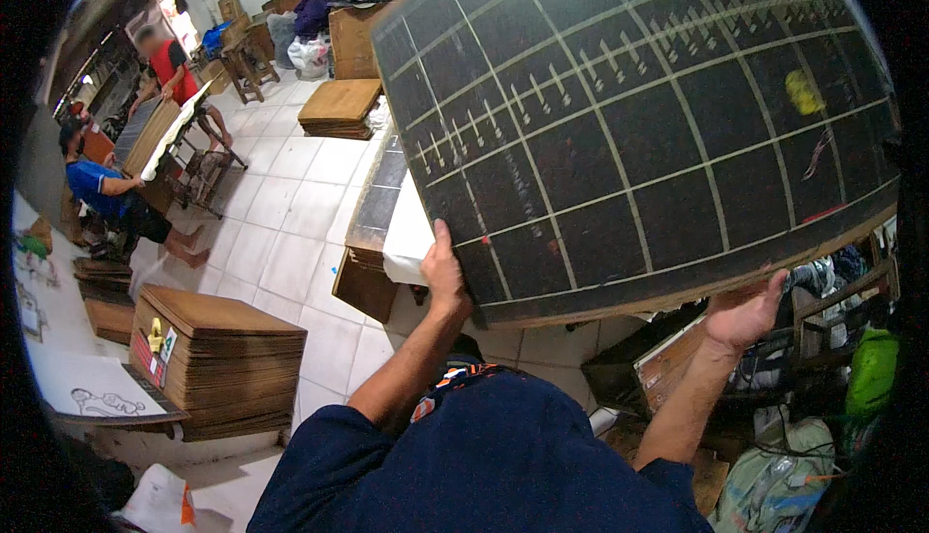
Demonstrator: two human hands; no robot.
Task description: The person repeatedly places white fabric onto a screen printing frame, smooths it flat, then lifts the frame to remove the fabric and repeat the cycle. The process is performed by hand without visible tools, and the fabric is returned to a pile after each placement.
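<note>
A large black board with a pale grid of lines is tilted up in front of me, filling the upper right. Short pale arrow-like marks run across it in a row, and a yellow smudge shows near its right side. At the board's lower left edge, my left hand grips with the thumb upright along the side and the other fingers mostly hidden. My right hand supports the bottom edge farther right, palm up, with its fingers partly out of sight behind the board.
Left of me stands a tall stack of brown boards, beside a sheet with a drawing. Another stack lies on the tiled floor farther off. Two people work at a stand at far left. A green bag hangs at right.
</note>
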